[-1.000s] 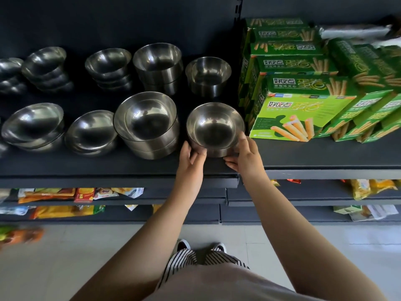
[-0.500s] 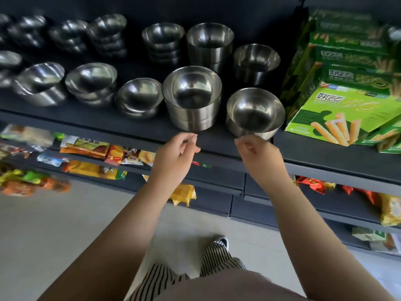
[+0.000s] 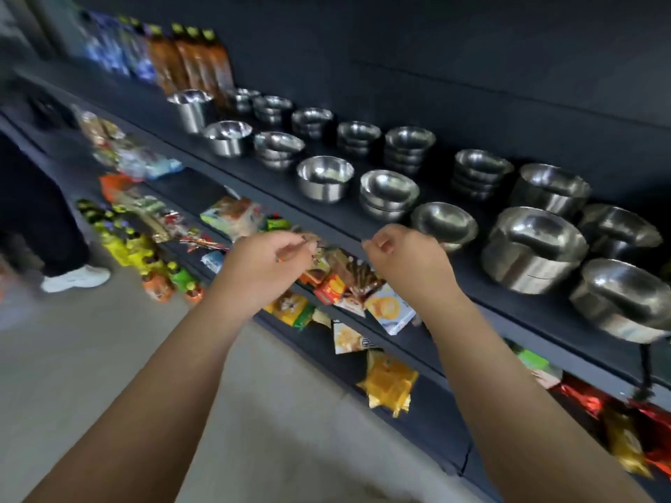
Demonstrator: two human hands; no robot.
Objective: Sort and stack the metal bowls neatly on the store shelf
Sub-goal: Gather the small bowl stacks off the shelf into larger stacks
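The metal bowls [image 3: 388, 190] are set on the shelf [image 3: 363, 221] in two rows, a front row near the edge and a back row behind it, several of them stacked. A tall metal pot [image 3: 190, 110] is placed at the left end, with bottles [image 3: 188, 59] behind and to its left. Snack packets [image 3: 341, 285] are laid on the lower shelves beneath. The left hand [image 3: 261, 265] and right hand [image 3: 408, 257] are held in front of the shelf edge, apart from the bowls, the right one nearest a single front-row bowl [image 3: 444, 223].
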